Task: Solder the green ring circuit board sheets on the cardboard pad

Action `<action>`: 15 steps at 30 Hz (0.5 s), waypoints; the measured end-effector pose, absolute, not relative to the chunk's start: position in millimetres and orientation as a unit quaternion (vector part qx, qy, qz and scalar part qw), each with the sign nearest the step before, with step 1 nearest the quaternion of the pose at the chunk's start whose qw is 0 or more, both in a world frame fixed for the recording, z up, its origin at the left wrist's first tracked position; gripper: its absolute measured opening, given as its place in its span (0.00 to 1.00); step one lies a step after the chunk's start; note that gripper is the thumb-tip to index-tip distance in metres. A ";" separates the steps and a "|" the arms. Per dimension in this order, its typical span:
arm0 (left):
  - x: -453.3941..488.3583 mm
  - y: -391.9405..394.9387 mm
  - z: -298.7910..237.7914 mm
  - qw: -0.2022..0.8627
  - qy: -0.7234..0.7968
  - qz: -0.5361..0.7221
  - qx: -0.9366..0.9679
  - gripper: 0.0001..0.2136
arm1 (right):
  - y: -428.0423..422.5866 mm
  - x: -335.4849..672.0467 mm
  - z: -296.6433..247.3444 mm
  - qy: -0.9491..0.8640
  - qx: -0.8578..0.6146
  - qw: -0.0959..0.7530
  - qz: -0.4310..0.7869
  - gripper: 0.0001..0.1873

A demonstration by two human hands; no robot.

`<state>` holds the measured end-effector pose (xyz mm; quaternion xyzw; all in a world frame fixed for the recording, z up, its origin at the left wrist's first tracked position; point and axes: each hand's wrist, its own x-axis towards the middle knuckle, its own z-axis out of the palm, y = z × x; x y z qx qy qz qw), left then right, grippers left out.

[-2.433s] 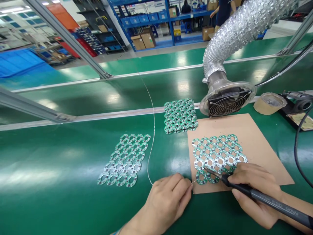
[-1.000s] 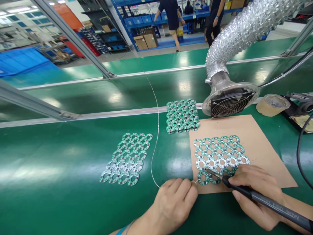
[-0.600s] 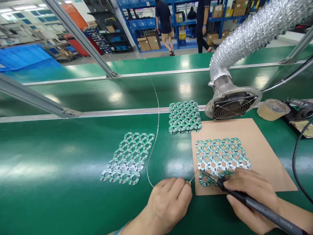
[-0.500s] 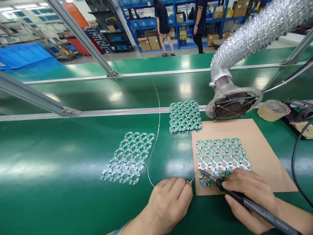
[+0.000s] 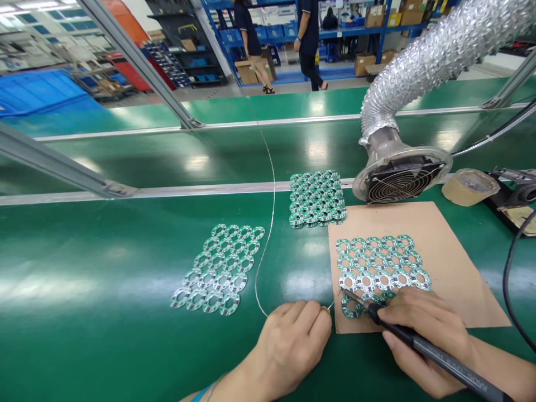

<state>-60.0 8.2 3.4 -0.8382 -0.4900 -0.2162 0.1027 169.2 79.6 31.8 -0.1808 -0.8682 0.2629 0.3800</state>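
Observation:
My right hand (image 5: 427, 340) is closed around a black soldering iron (image 5: 435, 352). The iron's tip lies at the left edge of a panel of ring-shaped circuit boards (image 5: 383, 280), between its two nearest rows. Closed in a pinch, my left hand (image 5: 293, 346) holds thin solder wire (image 5: 273, 206); a short end pokes out towards the iron's tip. Whether wire and tip touch is too small to tell. The panel rests on a brown cardboard sheet (image 5: 456, 279), and my right hand hides part of its nearest row.
Another ring-board panel (image 5: 224, 262) lies on the green table to the left. A stack of panels (image 5: 317, 198) sits behind. A fume extractor (image 5: 402, 176) hangs over the cardboard's back edge. Right of it are a tape roll (image 5: 469, 187) and an iron stand (image 5: 517, 195). Two people walk beyond.
My left hand has shifted slightly right and up with the solder wire, and less wire shows beyond its fingers. The iron has barely moved. The people behind have walked.

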 end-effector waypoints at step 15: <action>-52.4 3.9 2.3 0.092 -0.453 -0.252 -0.850 0.02 | 77.3 192.0 32.1 -0.841 -0.189 0.414 0.291 0.13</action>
